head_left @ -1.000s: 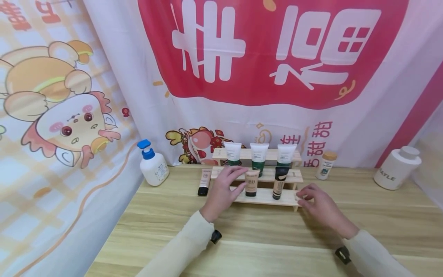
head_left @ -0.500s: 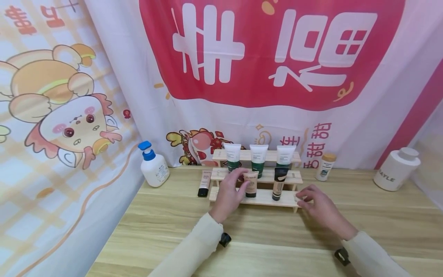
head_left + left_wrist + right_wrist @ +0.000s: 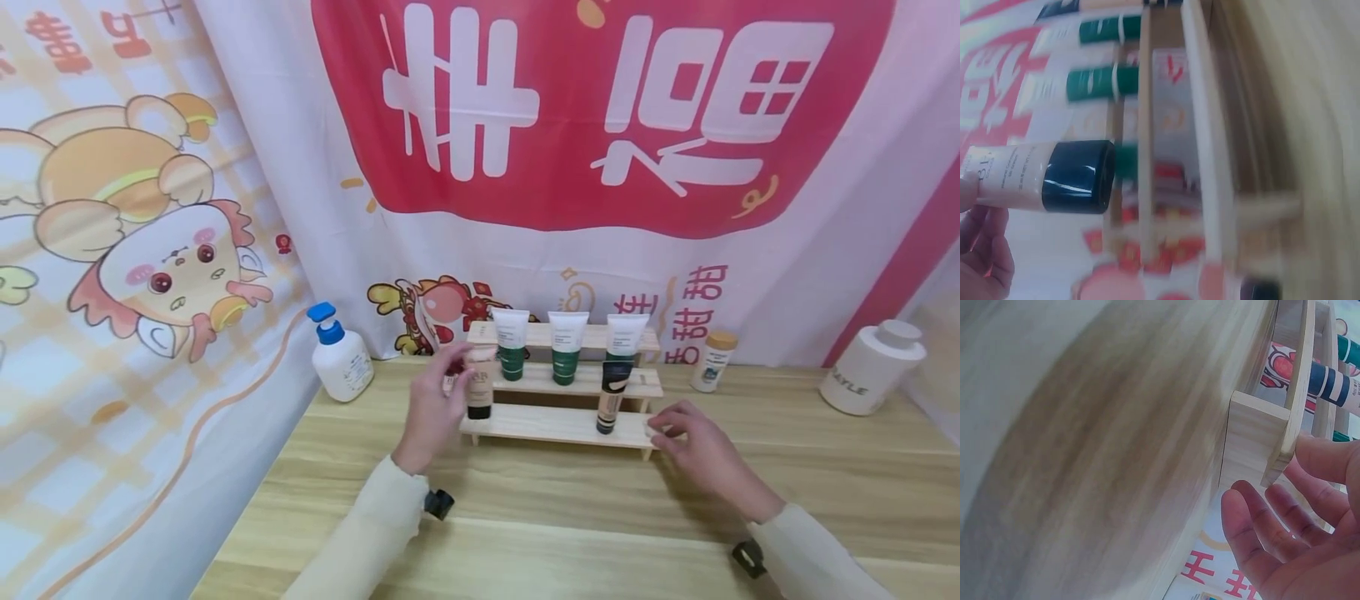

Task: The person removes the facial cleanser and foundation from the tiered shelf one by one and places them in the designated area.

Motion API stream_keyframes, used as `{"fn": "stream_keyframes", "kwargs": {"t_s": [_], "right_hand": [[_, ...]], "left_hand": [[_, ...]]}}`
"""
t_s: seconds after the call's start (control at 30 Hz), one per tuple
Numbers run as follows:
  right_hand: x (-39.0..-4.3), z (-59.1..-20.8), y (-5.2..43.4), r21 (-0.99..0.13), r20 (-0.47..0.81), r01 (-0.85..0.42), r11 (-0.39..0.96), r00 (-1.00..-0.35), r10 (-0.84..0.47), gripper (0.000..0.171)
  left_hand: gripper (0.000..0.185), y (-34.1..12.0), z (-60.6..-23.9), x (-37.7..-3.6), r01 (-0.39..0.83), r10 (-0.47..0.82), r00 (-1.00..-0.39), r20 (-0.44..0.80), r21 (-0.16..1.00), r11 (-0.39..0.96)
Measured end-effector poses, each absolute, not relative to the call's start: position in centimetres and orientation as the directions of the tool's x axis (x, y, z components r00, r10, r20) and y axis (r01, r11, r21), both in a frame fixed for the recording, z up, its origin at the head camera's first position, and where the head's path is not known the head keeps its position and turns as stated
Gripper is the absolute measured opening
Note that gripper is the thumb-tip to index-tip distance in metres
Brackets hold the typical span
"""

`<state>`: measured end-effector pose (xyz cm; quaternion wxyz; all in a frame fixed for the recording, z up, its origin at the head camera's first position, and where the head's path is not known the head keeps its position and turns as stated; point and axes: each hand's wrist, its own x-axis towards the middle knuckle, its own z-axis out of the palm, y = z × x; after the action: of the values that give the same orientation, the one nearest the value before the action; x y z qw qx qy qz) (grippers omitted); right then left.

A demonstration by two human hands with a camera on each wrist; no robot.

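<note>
My left hand [image 3: 433,408] pinches the upper end of a beige BB cream tube [image 3: 480,392], black cap downward. In the left wrist view the tube's glossy cap [image 3: 1079,177] hangs apart from the front board, near its left end. At the right end of the three-step wooden stand [image 3: 547,423], my right hand [image 3: 693,446] holds the lowest board's end. The right wrist view has the thumb [image 3: 1325,456] against that board. A beige tube with a black top [image 3: 612,398] stands on the lowest step. Behind it, three white-and-green tubes [image 3: 567,346] stand in a row.
A white pump bottle with a blue head [image 3: 342,358] stands left on the wooden table [image 3: 562,517]. Rightward are a small tan-capped bottle [image 3: 711,364] and a large white bottle [image 3: 870,371]. A printed curtain [image 3: 570,200] hangs right behind. Another beige tube is mostly hidden behind my left hand.
My left hand has taken hold of the BB cream tube from the middle of the lowest step and moved it left to that step's left end. The right hand has stayed at the stand's right end.
</note>
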<state>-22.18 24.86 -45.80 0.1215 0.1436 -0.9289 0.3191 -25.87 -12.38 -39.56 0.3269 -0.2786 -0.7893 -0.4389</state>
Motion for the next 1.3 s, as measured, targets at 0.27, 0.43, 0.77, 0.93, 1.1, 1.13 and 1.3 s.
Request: {"fn": "stream_keyframes", "kwargs": {"t_s": [0.27, 0.43, 0.77, 0.93, 1.1, 1.13, 1.3], "right_hand": [[-22.1, -45.9, 25.4, -0.56, 0.306, -0.322, 0.764, -0.937, -0.171, 0.017], [-22.2, -46.0, 25.5, -0.557, 0.301, -0.316, 0.768, -0.939, -0.167, 0.018], [-22.4, -46.0, 25.1, -0.557, 0.3, -0.331, 0.762, -0.935, -0.186, 0.019], [-22.6, -46.0, 25.0, -0.554, 0.312, -0.343, 0.758, -0.93, -0.193, 0.018], [-22.5, -45.9, 24.8, -0.554, 0.309, -0.342, 0.759, -0.931, -0.194, 0.018], [-22.5, -45.8, 24.8, -0.555, 0.306, -0.336, 0.761, -0.933, -0.189, 0.018], [-22.4, -45.7, 24.7, -0.56, 0.299, -0.33, 0.76, -0.936, -0.186, 0.018]], "left_hand": [[0.036, -16.8, -39.9, -28.7, 0.453, 0.029, -0.818, 0.575, 0.612, 0.648], [0.036, -18.5, -41.5, -31.8, 0.233, -0.02, -0.929, 0.37, 0.625, 0.745], [0.033, -20.9, -44.5, -36.9, -0.008, -0.052, -0.996, 0.068, 0.527, 0.85], [0.03, -21.0, -44.8, -37.5, -0.032, -0.055, -0.998, 0.026, 0.546, 0.837], [0.021, -20.9, -44.9, -37.4, -0.041, -0.078, -0.996, 0.045, 0.544, 0.838], [0.019, -20.9, -45.0, -37.5, -0.041, -0.079, -0.996, 0.048, 0.54, 0.841], [0.018, -20.6, -45.2, -37.5, -0.05, -0.086, -0.995, 0.049, 0.503, 0.863]]}}
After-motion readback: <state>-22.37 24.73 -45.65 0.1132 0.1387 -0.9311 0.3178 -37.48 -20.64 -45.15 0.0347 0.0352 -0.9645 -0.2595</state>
